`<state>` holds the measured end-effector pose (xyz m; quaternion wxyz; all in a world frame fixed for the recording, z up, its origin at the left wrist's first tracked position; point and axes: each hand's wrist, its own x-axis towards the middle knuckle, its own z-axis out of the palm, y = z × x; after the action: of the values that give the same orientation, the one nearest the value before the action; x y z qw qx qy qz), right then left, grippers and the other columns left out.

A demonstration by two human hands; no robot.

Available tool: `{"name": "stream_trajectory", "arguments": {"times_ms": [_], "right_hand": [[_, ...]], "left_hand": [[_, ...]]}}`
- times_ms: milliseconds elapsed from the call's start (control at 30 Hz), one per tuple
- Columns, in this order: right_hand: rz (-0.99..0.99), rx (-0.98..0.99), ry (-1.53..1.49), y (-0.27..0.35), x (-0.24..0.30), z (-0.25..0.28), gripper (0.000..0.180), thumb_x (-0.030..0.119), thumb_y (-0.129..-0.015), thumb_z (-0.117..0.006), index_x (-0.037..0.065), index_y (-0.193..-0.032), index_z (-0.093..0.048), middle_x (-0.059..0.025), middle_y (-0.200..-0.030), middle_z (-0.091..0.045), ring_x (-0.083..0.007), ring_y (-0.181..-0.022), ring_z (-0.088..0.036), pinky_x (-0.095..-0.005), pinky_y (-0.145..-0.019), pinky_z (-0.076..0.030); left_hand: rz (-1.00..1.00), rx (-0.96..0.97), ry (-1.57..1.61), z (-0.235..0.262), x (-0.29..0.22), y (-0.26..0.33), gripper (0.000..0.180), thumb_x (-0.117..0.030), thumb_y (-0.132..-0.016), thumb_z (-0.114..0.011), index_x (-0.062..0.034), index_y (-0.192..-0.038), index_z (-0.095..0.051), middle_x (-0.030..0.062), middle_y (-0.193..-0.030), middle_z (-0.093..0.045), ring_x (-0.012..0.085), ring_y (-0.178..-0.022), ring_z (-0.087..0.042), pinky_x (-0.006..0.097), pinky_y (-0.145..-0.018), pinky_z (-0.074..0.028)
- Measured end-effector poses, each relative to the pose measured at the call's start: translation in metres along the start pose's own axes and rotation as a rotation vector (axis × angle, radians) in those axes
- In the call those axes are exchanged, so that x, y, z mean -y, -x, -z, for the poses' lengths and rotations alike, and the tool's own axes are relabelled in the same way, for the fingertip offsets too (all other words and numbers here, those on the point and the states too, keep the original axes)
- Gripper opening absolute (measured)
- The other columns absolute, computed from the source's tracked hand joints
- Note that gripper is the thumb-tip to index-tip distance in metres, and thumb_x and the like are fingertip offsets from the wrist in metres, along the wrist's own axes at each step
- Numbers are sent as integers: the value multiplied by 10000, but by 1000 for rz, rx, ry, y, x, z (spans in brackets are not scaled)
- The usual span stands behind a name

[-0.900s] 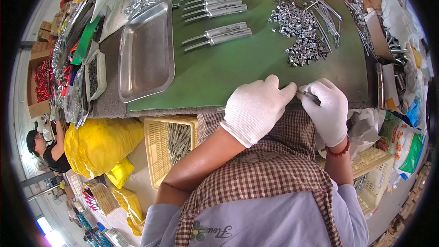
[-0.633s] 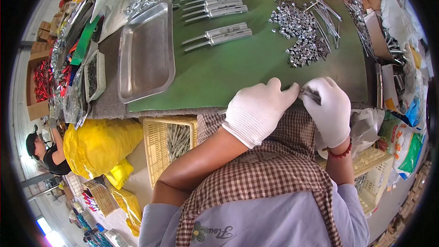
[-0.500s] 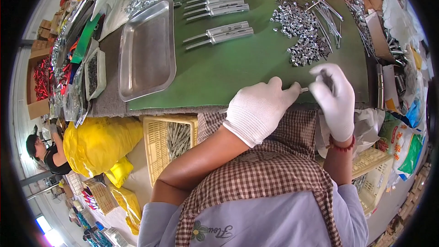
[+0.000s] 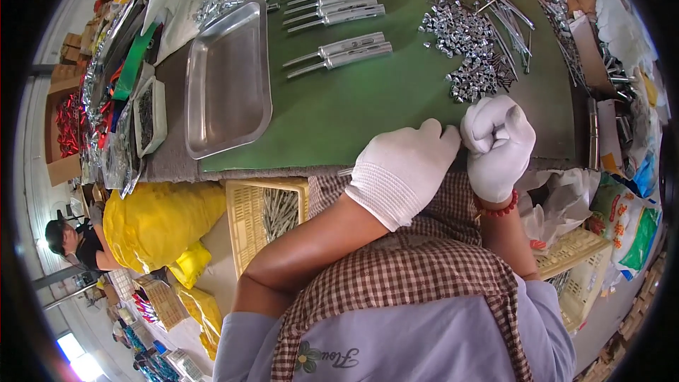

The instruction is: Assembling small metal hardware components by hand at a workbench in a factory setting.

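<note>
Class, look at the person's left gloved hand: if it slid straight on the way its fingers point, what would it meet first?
The left hand points right, and its fingertips already touch the right hand, so it would press into that glove first. Whatever small part sits between them is hidden.

Two white-gloved hands, left (image 4: 403, 170) and right (image 4: 497, 145), meet. One steel tray (image 4: 228, 78) lies empty. Two yellow baskets (image 4: 265, 216) (image 4: 576, 258) flank the apron.

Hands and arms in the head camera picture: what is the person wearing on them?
Both hands wear white knitted gloves with ribbed cuffs: the left hand and the right hand. A red bead bracelet circles the right wrist just below the glove. The forearms are bare. Higher up there are pale lilac-grey sleeves, and a brown and white checked apron hangs in front.
</note>
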<state>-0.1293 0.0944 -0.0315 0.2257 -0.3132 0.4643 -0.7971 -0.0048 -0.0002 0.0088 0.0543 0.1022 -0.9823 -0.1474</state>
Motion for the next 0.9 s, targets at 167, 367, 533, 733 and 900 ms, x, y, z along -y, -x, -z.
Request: {"name": "stream_trajectory", "arguments": {"times_ms": [167,367,533,733,900], "right_hand": [[-29,-139,-184,-1,9,-4,517,391,-1046,-357,74,-641,-411,3,-550,-306,-118,-482,-256,-312,-484,-199],[-90,-188,-366,-3,9,-1,466,372,-1050,-366,71,-703,-443,7,-559,-296,-112,-472,-257,-301,-480,-210],[-145,-209,-244,-1,9,2,202,170,-999,-461,8,-956,-574,23,-661,-353,-79,-567,-316,-247,-519,-254],[-138,-160,-129,-1,5,-1,231,118,-977,-457,-19,-1065,-621,14,-707,-421,-61,-590,-351,-228,-532,-269],[-184,-178,77,-1,8,-10,282,162,-1027,-453,9,-1180,-635,-30,-897,-598,-71,-697,-512,-229,-592,-404]], "left_hand": [[-21,153,-82,16,-19,-14,126,-143,-837,-637,-46,-916,-615,130,-881,-640,282,-795,-718,387,-628,-590],[-3,-127,-54,-4,7,15,123,-228,-886,-635,-114,-895,-588,77,-809,-605,257,-704,-665,379,-590,-531],[504,-125,-36,23,51,146,247,-273,-830,-728,-97,-998,-684,84,-875,-670,306,-756,-668,393,-658,-542],[561,-277,-166,40,64,161,187,-196,-850,-701,-72,-989,-703,112,-897,-671,310,-853,-660,426,-779,-519],[92,-510,-108,38,75,44,238,-110,-830,-690,-79,-1064,-665,105,-1066,-662,326,-964,-641,433,-843,-509]]}}
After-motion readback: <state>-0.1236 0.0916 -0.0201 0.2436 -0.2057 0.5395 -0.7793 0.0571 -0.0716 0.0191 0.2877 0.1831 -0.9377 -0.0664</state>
